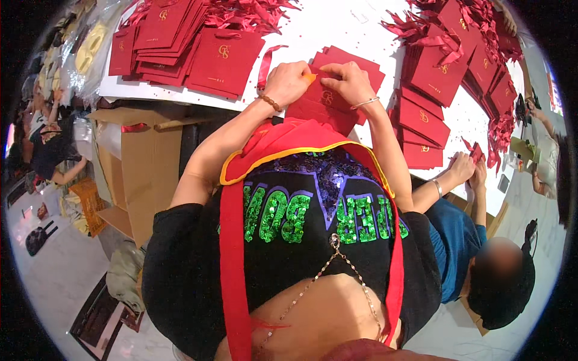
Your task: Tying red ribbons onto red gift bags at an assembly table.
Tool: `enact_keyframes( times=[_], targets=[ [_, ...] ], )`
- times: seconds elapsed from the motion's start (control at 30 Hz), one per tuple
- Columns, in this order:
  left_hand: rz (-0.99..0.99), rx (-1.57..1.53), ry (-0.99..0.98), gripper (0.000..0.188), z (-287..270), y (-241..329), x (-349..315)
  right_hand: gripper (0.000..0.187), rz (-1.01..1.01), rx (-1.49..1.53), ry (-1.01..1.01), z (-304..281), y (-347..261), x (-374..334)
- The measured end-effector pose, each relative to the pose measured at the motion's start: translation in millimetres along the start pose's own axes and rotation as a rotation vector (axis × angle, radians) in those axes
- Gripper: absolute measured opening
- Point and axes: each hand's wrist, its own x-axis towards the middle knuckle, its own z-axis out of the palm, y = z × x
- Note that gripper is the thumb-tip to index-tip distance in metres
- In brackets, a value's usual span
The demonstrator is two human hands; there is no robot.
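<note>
A dark red paper gift bag (pixel 327 97) with a gold emblem lies flat in front of me at the table edge. My left hand (pixel 290 82) is closed at its upper left edge, thumb and fingers pinched together. A small orange-yellow piece (pixel 310 78) shows at those fingertips; whether it covers a finger or is held I cannot tell. My right hand (pixel 351 83) pinches the same bag's upper right part, fingers bent. More red bags (pixel 364 65) lie beneath and behind it. A red ribbon (pixel 265 67) lies beside my left wrist.
Stacks of red bags with ribbon handles stand left (pixel 224 60) and right (pixel 442 66) on the white table (pixel 313 27). An open cardboard box (pixel 153 162) is below the left edge. Close on my right, a co-worker (pixel 457 240) handles a small red item (pixel 477 153).
</note>
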Motion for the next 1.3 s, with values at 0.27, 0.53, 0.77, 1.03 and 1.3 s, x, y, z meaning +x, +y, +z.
enact_keyframes(
  times=[0.27, 0.53, 0.77, 1.03, 1.3],
  targets=[
    [0.048, 0.026, -0.005, 0.021, 2.8, -0.7, 2.9, 0.028, -0.05, -0.006, 0.057, 1.4, 1.2, 0.0],
    [0.053, -0.008, 0.004, 0.024, 1.2, -1.7, 0.6, 0.029, 0.002, 0.107, 0.035, 3.6, 4.0, 1.5],
    [0.081, 0.047, 0.028, 0.023, 2.5, -2.0, 4.6, 0.028, 0.002, 0.121, 0.046, 5.2, 4.3, 0.2],
    [0.162, 0.29, 0.039, 0.02, -0.4, 17.1, 2.5, 0.026, -0.05, -0.02, 0.123, 5.7, 0.6, -4.6],
    [0.222, 0.364, 0.078, 0.019, 4.4, 24.1, -0.4, 0.025, -0.029, -0.043, 0.142, 9.0, -0.4, -7.1]
  ],
)
